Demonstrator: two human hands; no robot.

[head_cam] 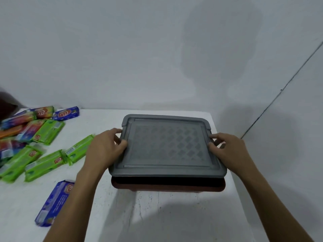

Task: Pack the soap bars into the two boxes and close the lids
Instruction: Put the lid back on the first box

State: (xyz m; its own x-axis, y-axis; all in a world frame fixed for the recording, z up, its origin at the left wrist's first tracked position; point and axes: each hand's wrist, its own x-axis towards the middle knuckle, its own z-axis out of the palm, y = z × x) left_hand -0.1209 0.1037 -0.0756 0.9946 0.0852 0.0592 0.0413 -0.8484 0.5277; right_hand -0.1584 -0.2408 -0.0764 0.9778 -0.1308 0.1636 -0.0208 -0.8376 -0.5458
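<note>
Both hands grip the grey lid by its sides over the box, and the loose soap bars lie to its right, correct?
Not quite: the head view shows the soap bars to the left of the grey lid, not the right. The left hand and right hand do grip its sides over the box.

The lid sits over the box at the table's right end — soap bars lie scattered to its left.
</note>
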